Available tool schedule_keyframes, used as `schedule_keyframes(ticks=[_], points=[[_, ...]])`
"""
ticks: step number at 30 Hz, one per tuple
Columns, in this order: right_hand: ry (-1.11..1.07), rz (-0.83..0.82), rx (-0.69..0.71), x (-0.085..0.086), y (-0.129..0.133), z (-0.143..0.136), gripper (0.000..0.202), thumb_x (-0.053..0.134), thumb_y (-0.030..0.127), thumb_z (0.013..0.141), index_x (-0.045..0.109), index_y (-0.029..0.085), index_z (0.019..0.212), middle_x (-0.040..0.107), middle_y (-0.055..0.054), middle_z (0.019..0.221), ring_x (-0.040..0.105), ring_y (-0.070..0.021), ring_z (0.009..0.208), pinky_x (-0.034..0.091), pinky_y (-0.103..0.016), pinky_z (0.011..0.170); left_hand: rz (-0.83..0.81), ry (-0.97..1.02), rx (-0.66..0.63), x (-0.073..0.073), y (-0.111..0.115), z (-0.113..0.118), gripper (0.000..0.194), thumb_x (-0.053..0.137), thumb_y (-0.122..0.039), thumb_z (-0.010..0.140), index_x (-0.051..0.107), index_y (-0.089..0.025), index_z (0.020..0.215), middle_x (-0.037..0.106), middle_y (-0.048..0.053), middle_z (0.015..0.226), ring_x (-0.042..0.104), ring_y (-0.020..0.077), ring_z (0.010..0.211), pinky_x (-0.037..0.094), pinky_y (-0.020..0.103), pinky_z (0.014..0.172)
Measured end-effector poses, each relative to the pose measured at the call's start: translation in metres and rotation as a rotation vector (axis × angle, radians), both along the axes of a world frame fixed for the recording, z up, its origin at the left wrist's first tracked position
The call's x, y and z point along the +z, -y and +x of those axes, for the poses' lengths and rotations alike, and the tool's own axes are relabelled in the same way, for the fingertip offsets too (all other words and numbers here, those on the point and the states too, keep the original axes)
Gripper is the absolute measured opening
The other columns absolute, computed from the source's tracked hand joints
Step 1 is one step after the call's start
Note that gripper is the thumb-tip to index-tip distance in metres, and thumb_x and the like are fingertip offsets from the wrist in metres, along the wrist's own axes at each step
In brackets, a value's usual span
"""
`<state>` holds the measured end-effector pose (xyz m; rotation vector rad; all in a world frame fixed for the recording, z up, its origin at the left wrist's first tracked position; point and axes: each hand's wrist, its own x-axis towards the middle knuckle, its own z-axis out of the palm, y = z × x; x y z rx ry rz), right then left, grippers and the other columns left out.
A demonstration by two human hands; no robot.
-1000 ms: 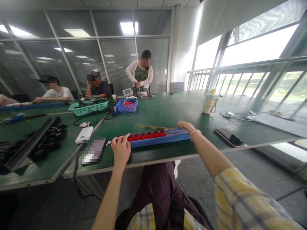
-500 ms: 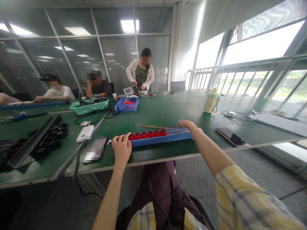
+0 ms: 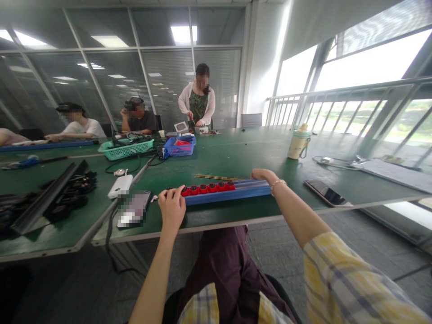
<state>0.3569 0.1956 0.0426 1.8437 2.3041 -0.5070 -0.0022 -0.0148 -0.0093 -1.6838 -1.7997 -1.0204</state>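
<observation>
A long blue channel [image 3: 224, 197] lies across the table in front of me. Several red blocks with dark tops [image 3: 212, 187] sit in a row inside its left and middle part, while its right part shows bare blue. My left hand [image 3: 173, 204] wraps over the left end, fingers bent across the near wall and the leftmost blocks. At the other end, my right hand [image 3: 263, 175] curls over the channel from the far side; its fingertips are mostly hidden. Thin brass-coloured rods [image 3: 216, 177] lie just behind the channel.
A phone [image 3: 135, 209] and a white power bank [image 3: 120, 186] lie left; another phone [image 3: 327, 192] and a cup [image 3: 298, 144] stand right. Farther back are a green basket [image 3: 126, 152] and a blue basket [image 3: 180, 150]. Several people sit or stand beyond. The table's front edge is close.
Both hands stay at the ends of the channel, with no clear movement. The view has shifted very slightly. The standing person across the table has moved their head and hands a little.
</observation>
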Motion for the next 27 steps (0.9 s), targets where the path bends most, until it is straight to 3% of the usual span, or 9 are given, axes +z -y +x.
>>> schedule_keyframes(ticks=[7,13,17,23,27], points=[[-0.074,0.121,0.025,-0.015,-0.009,0.006,0.022,0.061,0.021,0.086,0.079,0.01,0.093,0.077,-0.012,0.1,0.068,-0.0211,0.091,0.049,-0.026,0.08,-0.006,0.009,-0.008,0.0,0.0,0.001,0.04,0.045,-0.021,0.091,0.069,-0.025,0.123,0.066,0.012,0.109,0.041,0.0314,0.112,0.038,0.049,0.1],[-0.179,0.346,0.019,-0.029,0.001,0.012,0.035,0.045,0.021,0.096,0.067,0.012,0.122,0.074,-0.009,0.104,0.065,-0.0165,0.093,0.043,-0.02,0.079,-0.009,0.016,-0.012,0.001,0.001,0.001,0.039,0.045,-0.02,0.092,0.069,-0.025,0.123,0.067,0.011,0.109,0.043,0.0309,0.113,0.039,0.049,0.101],[-0.218,0.429,0.055,-0.031,0.008,0.013,0.034,0.042,0.025,0.099,0.071,0.015,0.113,0.075,-0.007,0.092,0.064,-0.017,0.086,0.041,-0.021,0.078,-0.012,0.011,-0.009,0.001,0.0,0.0,0.039,0.046,-0.02,0.092,0.07,-0.025,0.122,0.067,0.011,0.109,0.043,0.031,0.113,0.039,0.049,0.101],[-0.219,0.737,0.016,-0.026,0.022,0.009,0.035,0.038,0.025,0.101,0.071,0.021,0.113,0.072,-0.008,0.118,0.06,-0.0214,0.108,0.037,-0.027,0.087,0.003,0.004,-0.006,0.0,0.0,0.0,0.039,0.045,-0.021,0.092,0.069,-0.025,0.123,0.067,0.01,0.109,0.042,0.0311,0.113,0.038,0.048,0.1],[-0.24,0.909,-0.021,-0.029,0.039,0.009,0.035,0.039,0.027,0.101,0.071,0.02,0.112,0.072,-0.01,0.111,0.058,-0.0234,0.105,0.034,-0.031,0.09,0.005,-0.006,-0.008,0.001,0.001,0.0,0.039,0.045,-0.021,0.092,0.069,-0.025,0.123,0.067,0.011,0.109,0.042,0.0311,0.112,0.038,0.047,0.1]])
